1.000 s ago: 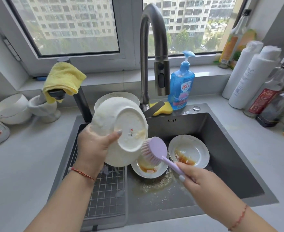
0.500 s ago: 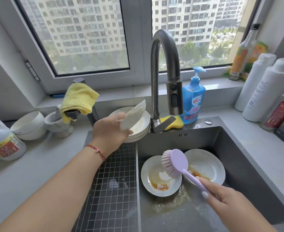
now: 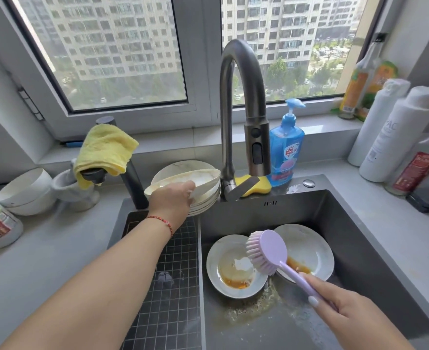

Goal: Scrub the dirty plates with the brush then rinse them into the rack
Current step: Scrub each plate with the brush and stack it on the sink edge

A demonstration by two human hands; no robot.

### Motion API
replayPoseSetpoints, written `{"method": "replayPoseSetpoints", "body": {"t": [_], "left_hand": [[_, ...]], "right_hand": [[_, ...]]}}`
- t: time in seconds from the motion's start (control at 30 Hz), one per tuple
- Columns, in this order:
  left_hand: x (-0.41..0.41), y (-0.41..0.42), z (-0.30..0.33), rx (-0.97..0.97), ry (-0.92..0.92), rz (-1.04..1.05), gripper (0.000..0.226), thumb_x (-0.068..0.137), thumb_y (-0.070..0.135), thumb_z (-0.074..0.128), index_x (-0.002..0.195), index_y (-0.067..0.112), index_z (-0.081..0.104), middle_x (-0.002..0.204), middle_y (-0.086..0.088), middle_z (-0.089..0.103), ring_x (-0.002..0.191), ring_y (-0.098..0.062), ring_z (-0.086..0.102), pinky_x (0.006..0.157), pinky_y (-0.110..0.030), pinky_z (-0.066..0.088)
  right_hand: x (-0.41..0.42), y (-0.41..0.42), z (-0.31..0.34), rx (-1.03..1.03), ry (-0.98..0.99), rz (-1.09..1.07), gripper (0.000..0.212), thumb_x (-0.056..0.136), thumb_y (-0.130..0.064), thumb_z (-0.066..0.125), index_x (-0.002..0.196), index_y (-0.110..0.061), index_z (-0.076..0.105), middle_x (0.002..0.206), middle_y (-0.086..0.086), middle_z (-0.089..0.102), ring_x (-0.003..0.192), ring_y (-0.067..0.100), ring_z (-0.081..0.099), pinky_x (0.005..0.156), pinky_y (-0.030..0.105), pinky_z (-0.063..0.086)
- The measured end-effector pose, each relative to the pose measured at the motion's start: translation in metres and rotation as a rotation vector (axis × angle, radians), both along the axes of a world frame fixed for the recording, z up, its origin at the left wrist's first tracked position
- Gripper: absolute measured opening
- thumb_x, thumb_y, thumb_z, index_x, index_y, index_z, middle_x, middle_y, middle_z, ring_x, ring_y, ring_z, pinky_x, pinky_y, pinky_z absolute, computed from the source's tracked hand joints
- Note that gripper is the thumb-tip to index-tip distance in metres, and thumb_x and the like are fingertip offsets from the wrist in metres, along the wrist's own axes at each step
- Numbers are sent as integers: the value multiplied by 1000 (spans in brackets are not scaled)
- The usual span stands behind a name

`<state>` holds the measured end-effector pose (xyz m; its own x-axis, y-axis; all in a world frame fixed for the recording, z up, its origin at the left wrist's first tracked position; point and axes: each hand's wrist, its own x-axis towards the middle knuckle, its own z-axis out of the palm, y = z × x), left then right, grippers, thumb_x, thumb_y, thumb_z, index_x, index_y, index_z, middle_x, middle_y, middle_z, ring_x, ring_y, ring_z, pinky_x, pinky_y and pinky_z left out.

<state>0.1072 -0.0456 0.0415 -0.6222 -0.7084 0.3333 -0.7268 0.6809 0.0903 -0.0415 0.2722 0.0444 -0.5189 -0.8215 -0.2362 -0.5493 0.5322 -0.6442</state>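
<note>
Grey countertop (image 3: 56, 248) runs round a dark steel sink (image 3: 360, 236) set under a window that looks out on tall apartment blocks. At the back of the grid-wire rack (image 3: 173, 299), left of the faucet (image 3: 236, 109), sits a stack of plates (image 3: 206, 200); the left hand (image 3: 173, 200) grips a white plate (image 3: 183, 180) by its near rim, tilted over the top of that stack, though whether it already touches the stack is hard to say from this angle. The right hand (image 3: 345, 306) is curled round the handle of a lilac brush (image 3: 271, 251), whose round head hangs bristles-left above the basin. Below it lie two dirty plates side by side: the left dirty plate (image 3: 223, 269) with brown sauce pooled at its near edge, the right dirty plate (image 3: 312, 251) smeared with brown near the brush handle. Brownish scum spreads on the sink floor in front of them. A yellow cloth (image 3: 104, 147) drapes over a dark fixture to the left, and a blue soap bottle (image 3: 286, 150) stands behind the faucet
</note>
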Motion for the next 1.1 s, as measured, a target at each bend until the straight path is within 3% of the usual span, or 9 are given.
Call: {"method": "replayPoseSetpoints", "body": {"t": [0.23,0.37,0.43,0.5,0.6,0.7,0.83,0.97,1.1], "left_hand": [[-8,-1,-21,15,15,-1,9,94,4,55,94,6,65,79,-15,67,66,-30,51,58,-32,37],[-9,-2,-33,78,27,-45,15,89,-9,55,85,2,63,73,-17,63,64,-27,44,62,-35,47],[-10,-6,-43,63,72,-93,26,74,-25,58,72,0,62,58,-16,56,53,-27,41,76,-51,58],[-13,-12,-53,36,56,-123,32,65,-31,57,69,1,62,56,-14,59,49,-29,49,99,-62,48],[-18,-15,-57,71,-17,-42,30,82,-20,47,91,1,67,84,-14,67,82,-33,62,124,-45,13],[-23,-6,-52,119,-177,78,36,88,-10,44,107,13,65,105,-7,65,117,-25,56,125,-42,0],[-31,3,-52,159,-142,168,35,97,8,44,127,17,59,138,-6,56,145,-24,31,122,-49,6],[-43,48,-70,98,426,121,45,98,34,36,116,2,63,115,-15,65,113,-34,55,100,-46,41],[-61,109,-98,524,544,238,19,99,20,48,110,10,61,109,-6,61,102,-26,55,85,-31,39]], "right_hand": [[-3,0,1,40,-49,40,51,94,-32,51,84,-80,36,96,-53,48,116,-11,38,89,1,26],[-4,2,1,18,-35,-10,45,95,-34,49,106,-74,32,100,-51,52,116,-8,46,86,2,31],[-5,5,0,5,-18,-55,43,95,-35,48,117,-70,36,119,-37,53,114,-7,49,80,2,35],[-6,6,0,24,-7,-70,45,95,-34,48,117,-71,36,116,-33,57,106,-6,54,76,3,39],[-9,9,-1,49,5,-67,46,94,-34,48,113,-74,35,116,-29,58,100,-3,57,77,8,43],[-14,12,-5,61,-13,-81,45,94,-31,48,114,-71,42,113,-26,59,96,-2,58,77,11,44],[-18,15,-7,106,-28,-95,47,94,-32,49,104,-77,40,103,-17,68,97,3,61,85,21,47],[-26,17,-7,116,-44,-84,50,95,-30,48,102,-78,37,81,-21,67,68,-3,59,65,18,47],[-31,17,-5,119,-66,-63,47,96,-28,47,106,-73,39,56,-31,53,46,-7,47,49,12,36]]}}
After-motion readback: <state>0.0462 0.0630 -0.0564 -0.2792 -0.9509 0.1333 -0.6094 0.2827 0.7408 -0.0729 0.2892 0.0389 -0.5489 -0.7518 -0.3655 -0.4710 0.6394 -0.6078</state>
